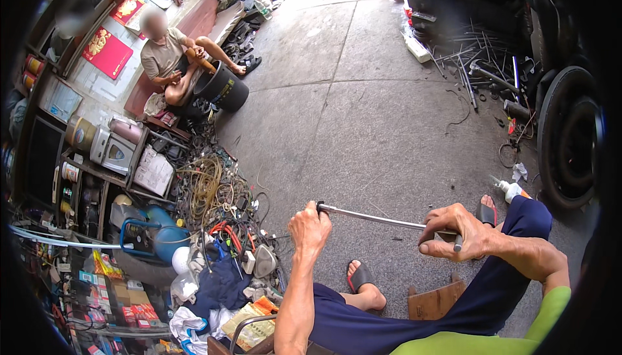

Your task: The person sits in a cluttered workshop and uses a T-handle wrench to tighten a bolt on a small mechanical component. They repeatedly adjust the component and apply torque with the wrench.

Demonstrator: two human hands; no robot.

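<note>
A thin silvery metal rod [372, 215] spans between my two hands in front of my lap. My left hand [308, 228] is closed around its left end, where a small black fitting [322, 206] shows. My right hand [453, 232] has its fingers curled at the other end, with a short grey metal piece [457, 242] sticking out below them; exactly how the two join is hidden. A brown wooden piece [435, 300] lies on the floor between my feet.
A seated person [161, 60] holds something at a black bucket [230, 94] at upper left. Tangled cables [206, 189] and clutter line the left. Scattered metal rods [466, 76], a large wheel [565, 140] and a white bottle [512, 190] are along the right. Concrete floor [343, 128] runs between.
</note>
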